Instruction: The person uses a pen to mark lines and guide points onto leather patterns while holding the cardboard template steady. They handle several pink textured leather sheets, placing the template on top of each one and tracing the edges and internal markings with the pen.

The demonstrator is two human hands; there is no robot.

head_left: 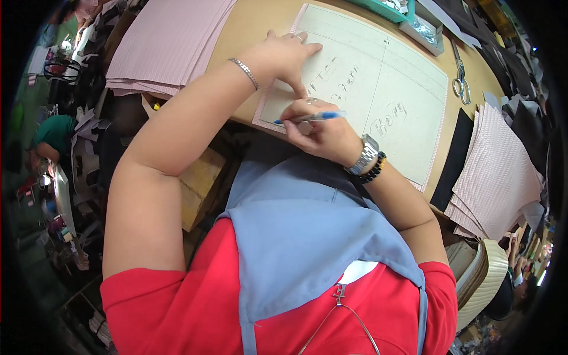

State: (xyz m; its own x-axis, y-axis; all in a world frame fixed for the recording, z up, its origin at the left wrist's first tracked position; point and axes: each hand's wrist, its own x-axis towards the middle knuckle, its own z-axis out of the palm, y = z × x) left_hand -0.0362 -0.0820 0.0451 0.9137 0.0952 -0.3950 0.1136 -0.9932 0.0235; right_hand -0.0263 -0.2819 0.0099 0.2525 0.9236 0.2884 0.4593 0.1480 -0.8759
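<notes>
Tracing template (pixel 378 89) near-left edge onto pink sheet (pixel 264 121), right hand (pixel 322 133) gripping pen (pixel 313 116), left hand (pixel 287 56) flat pressing, other edges untraced.

Left hand (pixel 287 56) flat, fingers spread, arm outstretched; right hand (pixel 322 133) curled in a writing grip, wrist bent.

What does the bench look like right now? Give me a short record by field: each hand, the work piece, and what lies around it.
left hand: flat on the cardboard template, pinning it
right hand: holds a blue pen, tip at the template's near-left edge
under template: pink patterned sheet, showing at the edges
left of it: stack of pink sheets
right of it: scissors, second pink stack
</notes>
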